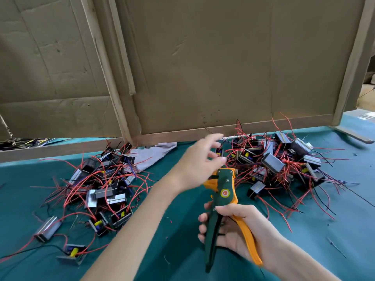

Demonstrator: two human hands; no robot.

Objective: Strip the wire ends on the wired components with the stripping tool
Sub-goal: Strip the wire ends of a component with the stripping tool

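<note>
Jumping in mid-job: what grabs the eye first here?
The green-and-orange stripping tool stands out, gripped in the right hand at bottom centre. Two piles of wired components with red leads flank it on the teal cloth, left pile and right pile; the left hand reaches toward the right one.

A single wide-angle view is taken from head height, angled forward and down over a green table (pixel 355 230). The left hand (pixel 199 163) and right hand (pixel 239 230) are framed close; a cardboard panel (pixel 223 67) is faced beyond.
</note>
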